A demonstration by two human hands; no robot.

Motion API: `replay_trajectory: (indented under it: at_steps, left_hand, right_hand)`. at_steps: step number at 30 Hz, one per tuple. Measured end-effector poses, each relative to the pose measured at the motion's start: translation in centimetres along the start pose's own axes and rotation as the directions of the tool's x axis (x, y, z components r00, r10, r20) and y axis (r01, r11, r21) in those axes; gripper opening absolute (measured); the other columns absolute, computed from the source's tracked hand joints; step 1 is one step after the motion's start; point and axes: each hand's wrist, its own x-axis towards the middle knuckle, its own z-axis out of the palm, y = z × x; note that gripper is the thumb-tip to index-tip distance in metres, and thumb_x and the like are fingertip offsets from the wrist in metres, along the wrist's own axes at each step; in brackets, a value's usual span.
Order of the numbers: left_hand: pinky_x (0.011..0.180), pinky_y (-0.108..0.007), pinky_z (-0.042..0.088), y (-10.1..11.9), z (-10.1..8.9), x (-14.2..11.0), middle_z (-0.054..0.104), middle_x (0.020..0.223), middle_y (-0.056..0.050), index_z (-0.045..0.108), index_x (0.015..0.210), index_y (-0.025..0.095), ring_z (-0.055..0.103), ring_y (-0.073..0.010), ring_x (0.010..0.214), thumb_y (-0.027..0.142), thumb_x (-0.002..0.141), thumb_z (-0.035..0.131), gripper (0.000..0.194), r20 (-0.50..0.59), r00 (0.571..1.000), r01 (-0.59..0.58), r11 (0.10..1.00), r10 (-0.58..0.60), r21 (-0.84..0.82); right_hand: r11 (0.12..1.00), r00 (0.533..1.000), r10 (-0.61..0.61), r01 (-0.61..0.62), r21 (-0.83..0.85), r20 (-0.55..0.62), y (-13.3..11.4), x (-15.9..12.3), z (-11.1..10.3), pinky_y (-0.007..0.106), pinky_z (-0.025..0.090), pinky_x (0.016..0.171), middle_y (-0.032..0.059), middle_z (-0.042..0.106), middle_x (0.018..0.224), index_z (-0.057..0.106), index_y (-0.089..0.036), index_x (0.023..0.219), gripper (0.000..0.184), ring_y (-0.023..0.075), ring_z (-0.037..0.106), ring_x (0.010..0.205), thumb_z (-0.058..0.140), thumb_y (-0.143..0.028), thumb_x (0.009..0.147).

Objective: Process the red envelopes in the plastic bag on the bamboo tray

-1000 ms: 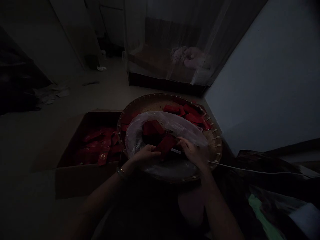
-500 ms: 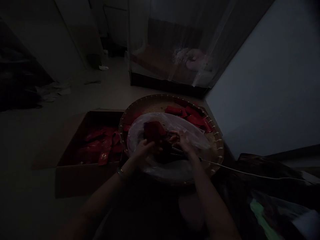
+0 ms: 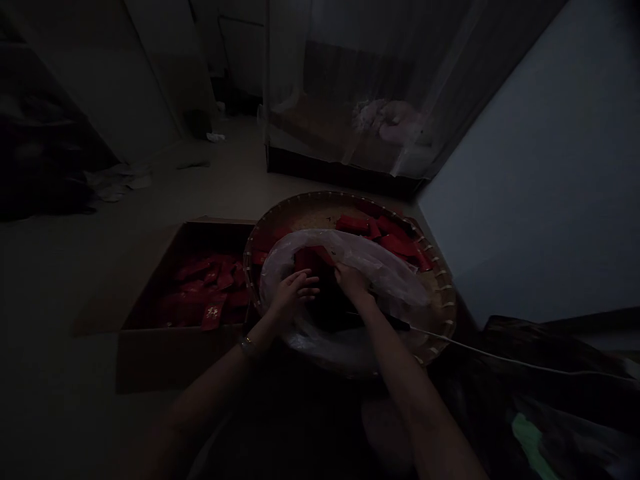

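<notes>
The view is very dark. My left hand [image 3: 295, 293] is over the clear plastic bag [image 3: 373, 257], its fingers spread and holding nothing. To its right, my right hand [image 3: 353, 283] has its fingers closed at the edge of a red packet [image 3: 326, 255], which lies in the bag's opening; its thumb is hidden. The bag rests in a round woven bamboo tray [image 3: 295, 208]. Beneath my right wrist lies a black handle-like object [image 3: 397, 321] joined to a white cord [image 3: 480, 352]. More red packets [image 3: 395, 239] are heaped at the tray's far right.
Left of the tray stands an open cardboard box [image 3: 165, 360] holding many red packets [image 3: 213, 310], some with gold print. A netted bed [image 3: 345, 170] is beyond the tray. A pale wall [image 3: 540, 187] rises at the right, with dark cloth and a green item [image 3: 533, 440] below.
The dark red packet held between both hands one second ago has left my left hand, whose fingers have spread. My right hand has moved to a packet at the bag's opening. The view has shifted slightly.
</notes>
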Motion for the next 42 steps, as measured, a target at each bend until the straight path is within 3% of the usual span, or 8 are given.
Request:
replay_trajectory:
  at_steps: [3, 6, 9, 15, 18, 25, 34, 42]
  left_hand:
    - [0.060, -0.030, 0.053, -0.1, -0.2, 0.5, 0.064, 0.107, -0.014, 0.052, 0.113, 0.016, 0.068, -0.0209, 0.074, 0.044, 0.081, 0.055, 0.042, -0.020, 0.996, 0.079, 0.993, -0.081, -0.082]
    - [0.067, -0.030, 0.052, -0.3, -0.5, 0.6, 0.066, 0.101, -0.011, 0.055, 0.113, 0.017, 0.067, -0.0207, 0.080, 0.047, 0.079, 0.057, 0.046, 0.020, 0.997, 0.072, 0.994, -0.070, -0.082]
    - [0.067, -0.024, 0.049, -0.7, -0.5, 0.1, 0.069, 0.093, -0.008, 0.057, 0.116, 0.014, 0.065, -0.0163, 0.076, 0.028, 0.066, 0.074, 0.054, 0.091, 0.994, 0.052, 0.993, -0.062, 0.110]
    - [0.066, -0.023, 0.050, -1.3, 0.4, -1.1, 0.071, 0.095, -0.006, 0.061, 0.116, 0.015, 0.066, -0.0166, 0.077, 0.021, 0.064, 0.074, 0.054, 0.131, 0.990, -0.090, 0.923, 0.044, 0.373]
    - [0.069, -0.023, 0.052, -1.3, 0.7, -1.3, 0.072, 0.096, -0.006, 0.063, 0.113, 0.016, 0.066, -0.0186, 0.084, 0.020, 0.066, 0.071, 0.047, 0.128, 0.984, -0.166, 0.889, 0.122, 0.428]
    - [0.071, -0.025, 0.053, -1.8, 0.7, -1.3, 0.071, 0.096, -0.007, 0.060, 0.116, 0.016, 0.067, -0.0183, 0.084, 0.020, 0.068, 0.068, 0.049, 0.093, 0.987, -0.159, 0.895, 0.131, 0.418]
    - [0.078, -0.032, 0.052, -1.4, 0.7, -1.8, 0.072, 0.092, -0.007, 0.067, 0.101, 0.017, 0.066, -0.0236, 0.090, 0.021, 0.064, 0.072, 0.037, 0.122, 0.973, -0.232, 0.871, 0.198, 0.433]
    - [0.071, -0.028, 0.051, -1.1, 0.1, -1.1, 0.071, 0.084, -0.005, 0.071, 0.089, 0.016, 0.064, -0.0191, 0.079, 0.033, 0.066, 0.071, 0.028, 0.032, 0.980, -0.192, 0.893, 0.196, 0.407]
  right_hand:
    - [0.988, 0.976, -0.130, 0.142, 0.056, -0.175, 0.5, -2.7, -0.5, 0.033, 0.046, 0.087, 0.0118, 0.068, 0.104, 0.063, -0.015, 0.106, 0.031, 0.0213, 0.063, 0.097, 0.038, -0.019, 0.089]
    - [0.891, 0.851, -0.356, 0.434, 0.136, -0.387, 0.9, -5.6, -0.9, 0.034, 0.048, 0.091, 0.0094, 0.067, 0.108, 0.064, -0.018, 0.102, 0.029, 0.0187, 0.062, 0.102, 0.040, -0.023, 0.089]
    - [0.858, 0.806, -0.330, 0.473, 0.199, -0.491, 1.0, -7.4, -1.1, 0.034, 0.049, 0.091, 0.0093, 0.066, 0.112, 0.066, -0.019, 0.097, 0.026, 0.0180, 0.062, 0.104, 0.042, -0.023, 0.087]
    - [0.846, 0.886, 0.057, 0.201, 0.494, -0.459, -0.1, -7.9, -1.2, 0.037, 0.053, 0.083, 0.0121, 0.067, 0.107, 0.058, -0.016, 0.117, 0.035, 0.0200, 0.065, 0.095, 0.043, -0.029, 0.089]
    - [0.898, 0.909, 0.007, 0.178, 0.403, -0.417, -1.0, -7.9, -0.9, 0.040, 0.049, 0.089, 0.0135, 0.064, 0.111, 0.057, -0.015, 0.119, 0.038, 0.0230, 0.061, 0.102, 0.046, -0.032, 0.088]
    - [0.961, 0.856, -0.074, 0.198, 0.191, -0.512, -2.2, -8.7, 0.5, 0.040, 0.045, 0.094, 0.0153, 0.059, 0.120, 0.054, -0.013, 0.124, 0.038, 0.0238, 0.055, 0.112, 0.036, -0.026, 0.093]
    - [0.955, 0.830, 0.012, 0.155, 0.252, -0.557, -1.8, -8.6, -1.1, 0.039, 0.046, 0.078, 0.0087, 0.058, 0.079, 0.066, -0.019, 0.073, 0.022, 0.0227, 0.053, 0.082, 0.054, -0.034, 0.084]
    - [0.775, 0.917, 0.086, 0.184, 0.605, -0.389, -2.3, -9.6, -1.1, 0.034, 0.050, 0.076, 0.0059, 0.069, 0.082, 0.067, -0.020, 0.084, 0.019, 0.0203, 0.062, 0.079, 0.055, -0.035, 0.081]
